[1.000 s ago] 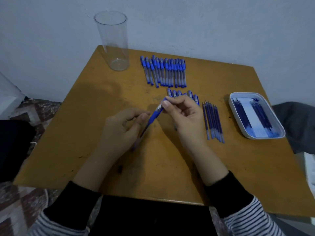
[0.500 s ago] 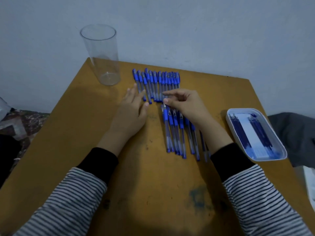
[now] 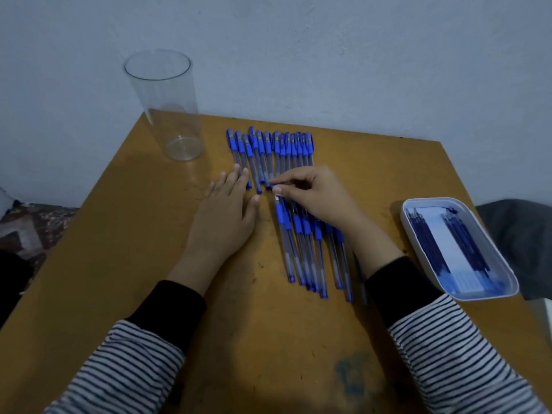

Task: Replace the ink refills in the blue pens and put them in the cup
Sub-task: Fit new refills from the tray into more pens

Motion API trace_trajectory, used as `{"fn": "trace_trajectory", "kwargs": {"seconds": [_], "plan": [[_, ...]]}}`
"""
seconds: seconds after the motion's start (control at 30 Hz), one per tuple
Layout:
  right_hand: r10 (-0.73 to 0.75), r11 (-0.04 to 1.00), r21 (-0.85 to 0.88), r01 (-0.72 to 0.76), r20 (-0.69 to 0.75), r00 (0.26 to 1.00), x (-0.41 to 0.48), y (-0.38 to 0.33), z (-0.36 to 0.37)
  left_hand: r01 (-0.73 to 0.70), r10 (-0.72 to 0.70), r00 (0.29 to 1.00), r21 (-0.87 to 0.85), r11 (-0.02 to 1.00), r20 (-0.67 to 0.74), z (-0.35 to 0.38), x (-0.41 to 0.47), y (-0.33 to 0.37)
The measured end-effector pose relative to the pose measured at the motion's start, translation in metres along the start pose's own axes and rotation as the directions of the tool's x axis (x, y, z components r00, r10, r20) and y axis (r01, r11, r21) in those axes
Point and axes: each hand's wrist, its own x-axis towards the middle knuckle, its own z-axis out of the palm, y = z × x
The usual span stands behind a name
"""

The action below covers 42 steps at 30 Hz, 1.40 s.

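Blue pens lie in a far row [image 3: 268, 150] and near row [image 3: 307, 249]; clear cup [image 3: 167, 115] stands upright far-left

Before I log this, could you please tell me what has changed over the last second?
The pen both hands held has joined the near pen row. The left hand let go and lies flat on the table; the right hand curls over that row's top end. Cup, far row and tray stayed put.

surface: wooden table [image 3: 119, 264] | on it: clear cup [image 3: 167, 115], far pen row [image 3: 268, 153], near pen row [image 3: 310, 249], white tray [image 3: 478, 296]
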Motion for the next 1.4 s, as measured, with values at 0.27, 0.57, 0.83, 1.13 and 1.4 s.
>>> {"fn": "trace_trajectory", "kwargs": {"seconds": [0.27, 0.57, 0.83, 1.13, 1.4], "plan": [[-0.018, 0.988, -0.150, 0.025, 0.047, 0.999, 0.001, -0.001, 0.005, -0.014, 0.014, 1.000, -0.017, 1.000, -0.007, -0.001, 0.000, 0.000], [-0.025, 0.988, -0.152, 0.032, 0.048, 0.999, 0.004, -0.002, 0.008, -0.007, 0.006, 1.000, -0.060, 0.998, -0.010, -0.002, 0.000, -0.001], [-0.023, 0.987, -0.161, 0.024, 0.009, 1.000, 0.002, 0.000, 0.005, 0.046, -0.056, 0.997, -0.208, 0.977, -0.044, -0.005, 0.002, -0.001], [0.313, 0.950, 0.110, -0.293, -0.359, 0.879, 0.013, 0.022, -0.031, -0.050, 0.034, 0.998, -0.334, 0.941, -0.054, -0.010, 0.034, 0.004], [0.406, 0.914, 0.133, -0.383, -0.295, 0.865, 0.022, 0.024, -0.029, -0.036, 0.028, 0.999, -0.316, 0.948, -0.030, -0.008, 0.046, 0.005]]}}
